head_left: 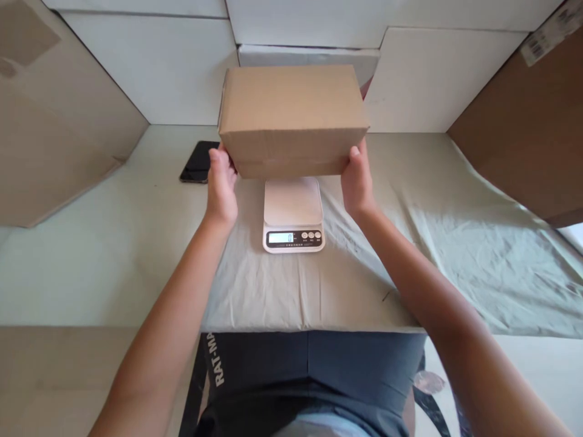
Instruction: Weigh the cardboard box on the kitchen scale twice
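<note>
I hold a closed brown cardboard box up in the air with both hands. My left hand grips its lower left corner. My right hand grips its lower right corner. Just below and in front of the box sits a small white digital scale on the cloth-covered table. Its display reads 0 and its platform is bare. The box hides the far edge of the scale.
A black phone lies flat to the left of the scale. Large cardboard sheets lean at the left and right. White panels stand along the back of the table.
</note>
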Available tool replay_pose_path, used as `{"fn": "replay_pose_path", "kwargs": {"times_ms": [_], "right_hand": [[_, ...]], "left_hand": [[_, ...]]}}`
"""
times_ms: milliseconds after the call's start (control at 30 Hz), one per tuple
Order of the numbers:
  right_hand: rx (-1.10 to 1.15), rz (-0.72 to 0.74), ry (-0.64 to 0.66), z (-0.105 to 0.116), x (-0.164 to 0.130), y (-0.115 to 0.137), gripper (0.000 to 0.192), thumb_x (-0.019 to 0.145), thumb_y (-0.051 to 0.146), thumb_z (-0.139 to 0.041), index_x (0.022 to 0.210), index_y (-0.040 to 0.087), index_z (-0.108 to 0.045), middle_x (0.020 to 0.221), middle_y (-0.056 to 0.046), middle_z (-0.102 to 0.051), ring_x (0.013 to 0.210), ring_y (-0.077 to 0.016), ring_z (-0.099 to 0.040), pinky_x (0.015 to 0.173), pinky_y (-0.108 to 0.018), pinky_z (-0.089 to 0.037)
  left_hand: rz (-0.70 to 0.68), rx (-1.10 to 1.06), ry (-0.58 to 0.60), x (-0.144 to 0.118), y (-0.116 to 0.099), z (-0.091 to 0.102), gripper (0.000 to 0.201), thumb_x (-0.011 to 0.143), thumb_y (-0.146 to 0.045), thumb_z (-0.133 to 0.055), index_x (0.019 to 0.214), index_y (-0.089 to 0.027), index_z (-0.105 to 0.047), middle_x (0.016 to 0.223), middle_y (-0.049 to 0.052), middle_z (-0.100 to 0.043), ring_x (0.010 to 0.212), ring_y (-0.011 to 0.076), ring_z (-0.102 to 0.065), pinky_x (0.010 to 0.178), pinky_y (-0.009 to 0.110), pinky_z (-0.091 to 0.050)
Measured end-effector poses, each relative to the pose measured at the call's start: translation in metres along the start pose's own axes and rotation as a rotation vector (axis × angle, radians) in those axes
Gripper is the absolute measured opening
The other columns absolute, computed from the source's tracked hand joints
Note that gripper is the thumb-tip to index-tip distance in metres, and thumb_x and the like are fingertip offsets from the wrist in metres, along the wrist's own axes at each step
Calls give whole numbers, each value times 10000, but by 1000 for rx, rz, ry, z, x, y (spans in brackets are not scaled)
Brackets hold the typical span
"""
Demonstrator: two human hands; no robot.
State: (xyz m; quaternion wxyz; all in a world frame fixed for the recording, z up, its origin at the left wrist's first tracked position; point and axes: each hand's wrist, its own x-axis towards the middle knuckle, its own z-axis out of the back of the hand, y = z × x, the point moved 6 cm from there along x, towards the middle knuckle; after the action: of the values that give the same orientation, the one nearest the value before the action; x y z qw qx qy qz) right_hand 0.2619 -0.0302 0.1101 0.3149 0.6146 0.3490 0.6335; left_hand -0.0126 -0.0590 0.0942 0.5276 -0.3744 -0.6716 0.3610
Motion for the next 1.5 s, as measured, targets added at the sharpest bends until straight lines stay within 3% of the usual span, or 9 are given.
{"fn": "replay_pose_path", "kwargs": {"times_ms": [67,167,300,433,633,1000,1200,1500], "right_hand": [[-29,-35,10,3,-27,12,781,857,878,-498,1501,437,-530,1602,41,-584,1682,-316,-330,1429,-517,-263],[27,-108,11,5,-65,19,723,891,803,-506,1514,435,-505,1632,41,-559,1655,-315,-375,1406,-540,-317],[89,-184,-28,5,-88,18,714,874,782,-514,1492,424,-519,1637,30,-559,1652,-305,-381,1412,-520,-311],[100,-226,-51,6,-92,15,753,843,807,-531,1483,410,-526,1631,18,-570,1650,-319,-381,1413,-532,-312],[124,-207,-36,7,-97,15,641,889,730,-547,1436,398,-571,1643,23,-560,1623,-327,-421,1400,-554,-332],[49,-195,-1,4,-99,12,667,942,744,-464,1512,399,-495,1674,22,-523,1648,-303,-388,1390,-522,-343],[88,-194,-6,3,-100,12,648,943,700,-480,1515,397,-500,1672,25,-524,1637,-291,-399,1407,-503,-314],[79,-192,-14,2,-100,11,687,925,707,-482,1544,409,-469,1657,17,-534,1616,-299,-426,1383,-524,-350]], "left_hand": [[-32,20,-6,-31,-14,1,835,855,-957,-456,1321,-317,-722,1515,73,-677,1507,377,-547,1222,567,-455],[-45,43,-7,-70,-18,0,759,929,-874,-457,1360,-301,-707,1502,85,-688,1495,369,-563,1209,516,-473],[-126,73,6,-92,-17,-4,749,982,-827,-411,1423,-278,-666,1470,96,-696,1503,357,-556,1212,485,-452],[-160,136,24,-96,-17,-8,726,1010,-789,-381,1463,-290,-650,1455,103,-694,1508,331,-551,1207,450,-441],[-98,155,-31,-101,-10,-6,822,949,-875,-363,1508,-331,-622,1484,114,-670,1457,356,-593,1196,514,-484],[-60,140,-99,-104,-3,-4,786,942,-853,-382,1463,-325,-645,1455,111,-684,1463,351,-590,1207,527,-489],[-27,203,-100,-103,-4,-6,868,908,-909,-341,1480,-317,-616,1491,119,-663,1472,354,-582,1226,536,-477],[-64,130,-111,-103,-2,-6,808,929,-882,-355,1451,-335,-640,1470,113,-676,1480,360,-569,1216,522,-466]]}}
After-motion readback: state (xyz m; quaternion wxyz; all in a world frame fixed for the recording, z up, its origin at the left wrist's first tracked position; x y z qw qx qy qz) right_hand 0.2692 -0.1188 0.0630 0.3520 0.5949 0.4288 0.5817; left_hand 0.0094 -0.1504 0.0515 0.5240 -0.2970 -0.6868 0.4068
